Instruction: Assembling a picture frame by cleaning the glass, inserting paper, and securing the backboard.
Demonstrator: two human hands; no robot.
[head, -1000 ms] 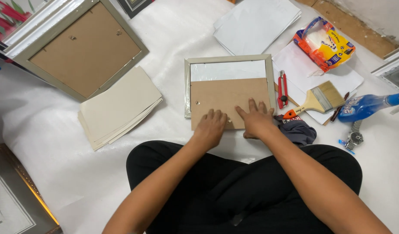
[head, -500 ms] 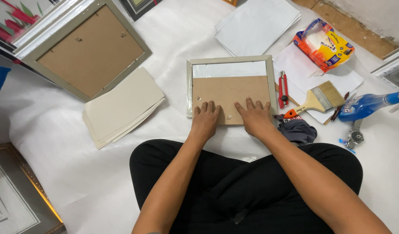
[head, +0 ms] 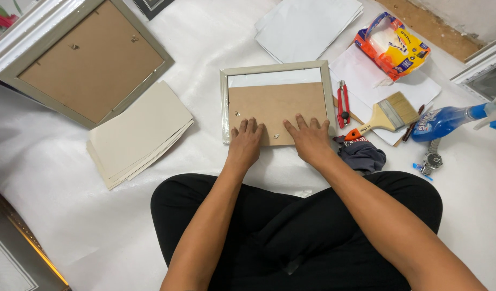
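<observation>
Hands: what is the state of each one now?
Left hand: open, flat on the backing board.
Right hand: open, flat on it too.

We see brown backing board (head: 272, 105), pale grey frame (head: 275, 67), red cutter (head: 343, 102), blue spray bottle (head: 444, 121), orange-handled brush (head: 385, 116).

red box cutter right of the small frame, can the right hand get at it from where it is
Probably yes. The right hand lies flat on the brown backing board, and the red box cutter lies just past the small frame, uncovered, with nothing between them.
</observation>
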